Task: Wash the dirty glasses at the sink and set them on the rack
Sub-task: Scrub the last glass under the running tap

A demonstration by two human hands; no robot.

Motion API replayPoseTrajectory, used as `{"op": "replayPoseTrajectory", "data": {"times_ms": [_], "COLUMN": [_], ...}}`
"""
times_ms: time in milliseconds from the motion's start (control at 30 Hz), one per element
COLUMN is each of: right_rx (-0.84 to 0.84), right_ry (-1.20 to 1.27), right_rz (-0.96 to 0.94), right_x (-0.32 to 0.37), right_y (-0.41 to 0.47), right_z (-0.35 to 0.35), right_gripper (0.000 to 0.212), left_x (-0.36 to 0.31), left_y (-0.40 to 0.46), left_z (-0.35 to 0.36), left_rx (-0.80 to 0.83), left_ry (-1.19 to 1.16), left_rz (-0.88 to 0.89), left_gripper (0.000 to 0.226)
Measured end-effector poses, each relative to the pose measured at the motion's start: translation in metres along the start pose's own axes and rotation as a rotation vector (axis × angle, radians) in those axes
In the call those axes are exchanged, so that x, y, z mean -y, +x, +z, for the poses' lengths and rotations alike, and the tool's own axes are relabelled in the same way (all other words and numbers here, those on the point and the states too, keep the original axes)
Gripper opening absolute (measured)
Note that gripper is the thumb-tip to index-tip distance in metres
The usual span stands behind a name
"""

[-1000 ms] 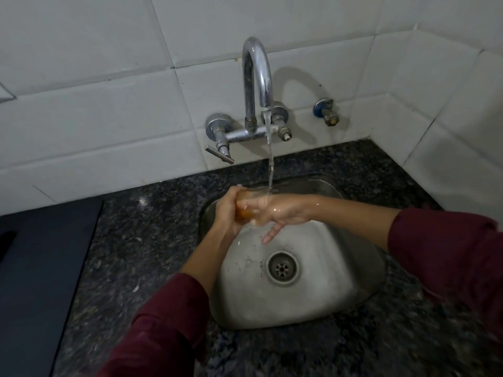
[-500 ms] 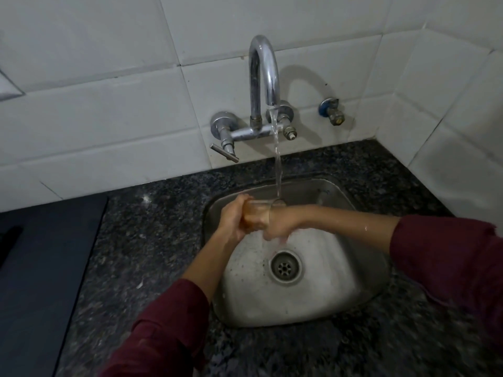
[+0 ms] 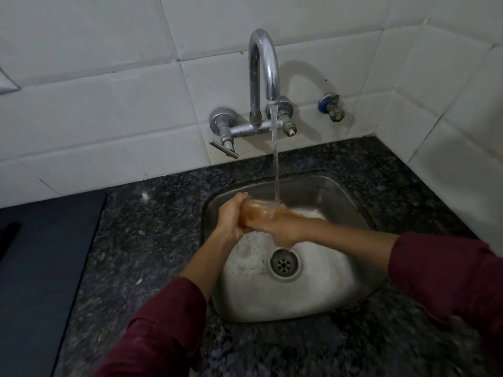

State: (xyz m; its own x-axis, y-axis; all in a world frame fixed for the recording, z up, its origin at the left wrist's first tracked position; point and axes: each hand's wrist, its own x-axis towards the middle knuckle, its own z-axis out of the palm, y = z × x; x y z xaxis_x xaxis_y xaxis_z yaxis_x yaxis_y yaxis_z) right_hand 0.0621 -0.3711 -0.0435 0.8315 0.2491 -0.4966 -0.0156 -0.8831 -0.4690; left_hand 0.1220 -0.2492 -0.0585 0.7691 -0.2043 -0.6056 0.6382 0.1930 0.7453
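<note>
**Glass under running tap**

Glass lies sideways over sink, 12 o'clock of drain. Left hand grips its base; right hand wraps the mouth end. Water stream hits the rim.

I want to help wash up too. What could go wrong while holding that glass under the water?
The glass is wet and lies on its side between the left hand and the right hand. It might slip and hit the steel sink below and crack. The water stream lands near the glass's rim, so it may splash onto the dark countertop or the red sleeves.
</note>
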Motion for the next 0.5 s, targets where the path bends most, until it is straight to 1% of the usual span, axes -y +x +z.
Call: {"op": "replayPoseTrajectory", "data": {"times_ms": [33,67,100,167,200,267,333,433,500], "right_rx": [-0.118,-0.215,-0.269,-0.249,-0.252,-0.308,-0.335,-0.248,-0.189], "right_ry": [-0.212,-0.314,-0.361,-0.392,-0.334,-0.069,0.2,0.463,0.622], "right_rz": [0.062,0.067,0.011,-0.139,-0.232,-0.342,-0.359,-0.311,-0.296], "right_x": [-0.004,-0.01,-0.013,-0.02,-0.024,-0.024,-0.029,-0.035,-0.037], "right_y": [-0.001,0.002,0.002,0.003,0.002,-0.007,-0.013,-0.014,-0.012], "right_z": [0.004,0.008,0.008,0.003,-0.002,-0.015,-0.022,-0.026,-0.027], "right_gripper": [0.04,0.039,0.039,0.035,0.032,0.027,0.023,0.016,0.012], "left_x": [0.002,0.004,0.005,0.006,0.007,0.012,0.017,0.023,0.021], "left_y": [-0.001,-0.001,-0.002,-0.001,0.0,0.002,0.002,0.005,0.001], "left_z": [0.0,-0.001,-0.001,-0.003,-0.005,-0.011,-0.015,-0.018,-0.014], "left_rx": [-0.032,-0.051,-0.047,0.001,0.034,0.07,0.08,0.086,0.145], "left_ry": [0.012,0.027,0.023,-0.052,-0.109,-0.154,-0.007,0.344,0.428], "left_rz": [-0.022,-0.047,-0.078,-0.167,-0.22,-0.297,-0.293,-0.156,-0.069], "left_gripper": [0.01,0.012,0.016,0.026,0.031,0.041,0.042,0.036,0.043]}}
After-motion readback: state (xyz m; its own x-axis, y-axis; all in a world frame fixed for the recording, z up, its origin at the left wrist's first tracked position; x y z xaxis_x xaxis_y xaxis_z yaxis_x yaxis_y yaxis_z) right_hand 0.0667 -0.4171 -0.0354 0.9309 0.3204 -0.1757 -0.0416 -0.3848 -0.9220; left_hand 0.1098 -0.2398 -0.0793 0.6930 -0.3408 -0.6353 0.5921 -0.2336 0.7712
